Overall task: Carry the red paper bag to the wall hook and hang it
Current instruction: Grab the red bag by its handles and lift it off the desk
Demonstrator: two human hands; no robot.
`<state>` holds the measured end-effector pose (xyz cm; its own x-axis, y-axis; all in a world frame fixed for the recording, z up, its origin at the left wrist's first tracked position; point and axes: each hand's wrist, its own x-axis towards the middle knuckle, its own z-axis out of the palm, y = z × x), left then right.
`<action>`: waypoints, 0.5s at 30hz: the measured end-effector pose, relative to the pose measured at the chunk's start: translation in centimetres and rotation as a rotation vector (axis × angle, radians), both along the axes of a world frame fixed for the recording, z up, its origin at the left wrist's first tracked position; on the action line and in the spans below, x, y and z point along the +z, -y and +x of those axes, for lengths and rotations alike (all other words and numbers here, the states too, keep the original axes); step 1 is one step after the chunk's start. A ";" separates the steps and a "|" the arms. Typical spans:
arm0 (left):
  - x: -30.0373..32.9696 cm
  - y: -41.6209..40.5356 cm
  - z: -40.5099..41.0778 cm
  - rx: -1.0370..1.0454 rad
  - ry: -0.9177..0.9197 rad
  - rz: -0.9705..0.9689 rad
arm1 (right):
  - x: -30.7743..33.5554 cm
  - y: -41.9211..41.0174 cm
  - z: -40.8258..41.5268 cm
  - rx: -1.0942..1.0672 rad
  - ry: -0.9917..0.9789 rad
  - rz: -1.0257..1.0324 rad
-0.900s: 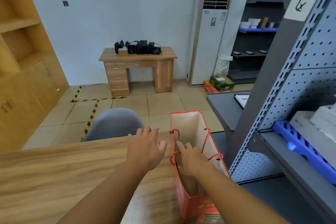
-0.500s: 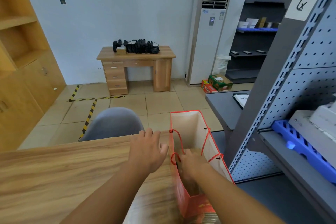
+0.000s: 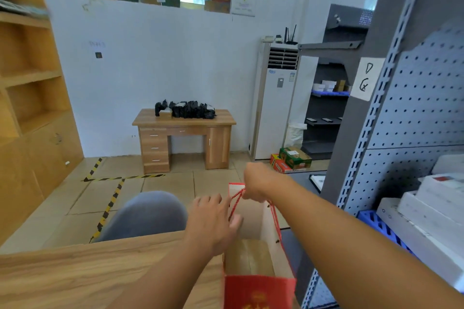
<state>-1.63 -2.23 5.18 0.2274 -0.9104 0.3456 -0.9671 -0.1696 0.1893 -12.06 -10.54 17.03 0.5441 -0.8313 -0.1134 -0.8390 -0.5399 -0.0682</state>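
The red paper bag point(image 3: 258, 291) stands open at the right end of the wooden table point(image 3: 75, 276), white inside, with brown contents at its bottom. My right hand point(image 3: 256, 183) is raised above the bag's far rim and is closed around the red cord handles point(image 3: 236, 202), pulling them taut. My left hand point(image 3: 213, 223) hovers with fingers spread against the bag's left side near the cords. No wall hook can be made out in this view.
A grey pegboard shelving unit point(image 3: 414, 120) with white boxes and a blue tray point(image 3: 376, 223) stands close on the right. A grey chair point(image 3: 145, 216) sits beyond the table. Further off are a small wooden desk point(image 3: 184, 140), a white air conditioner point(image 3: 275, 105) and wooden cabinets point(image 3: 30, 108).
My right hand came out of the bag and rose, gripping the cord handles. My left hand shifted right toward the bag. The view tilted upward, showing more of the wall.
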 end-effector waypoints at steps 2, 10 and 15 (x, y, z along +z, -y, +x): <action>1.1 -0.4 -0.5 -0.018 -0.047 -0.046 | -0.1 0.1 0.4 -0.022 0.077 -0.012; 4.6 -1.4 -2.4 0.131 -0.256 -0.020 | 0.9 -0.4 3.1 -0.047 0.316 0.014; 6.1 -1.9 -0.3 0.239 -0.171 -0.007 | 1.8 -1.1 4.4 -0.007 0.418 0.171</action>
<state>-1.95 -0.31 11.32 0.4902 -0.8221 0.2897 -0.8541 -0.3868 0.3476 -7.62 -9.47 18.87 0.5672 -0.8233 -0.0214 -0.7238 -0.4860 -0.4898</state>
